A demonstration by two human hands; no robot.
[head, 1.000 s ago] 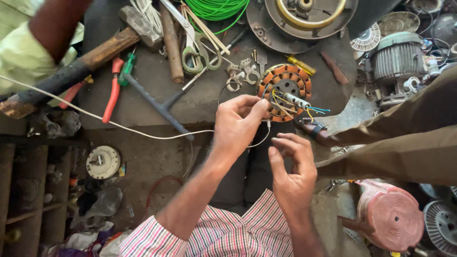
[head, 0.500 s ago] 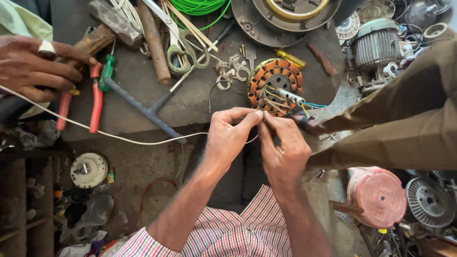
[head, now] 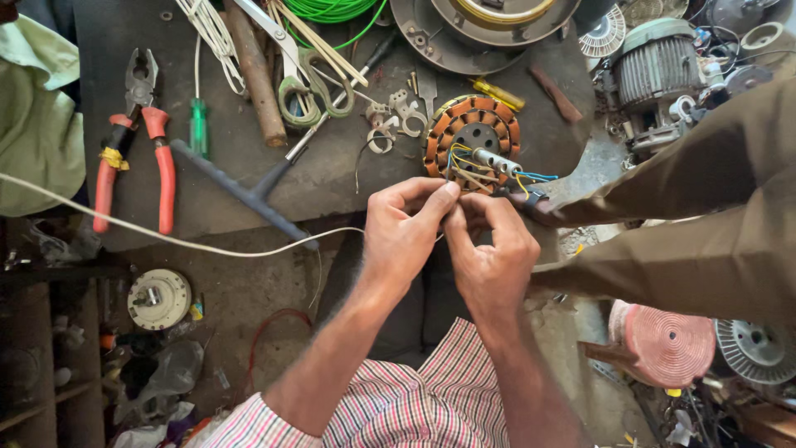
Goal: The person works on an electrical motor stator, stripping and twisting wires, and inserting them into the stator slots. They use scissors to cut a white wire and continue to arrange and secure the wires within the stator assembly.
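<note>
Your two forearms come up from the bottom edge and lean toward each other, sleeves pushed back near the elbows. Your left hand (head: 404, 236) shows its back, fingers curled, thumb and forefinger pinched together at the tips. Your right hand (head: 495, 253) presses against it, knuckles up, its fingers bent inward and touching the left fingertips.

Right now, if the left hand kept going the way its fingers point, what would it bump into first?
Probably the right hand: the left hand points its fingertips right at it, already touching. Beyond lies the copper-wound fan stator, though depth is unclear.
</note>
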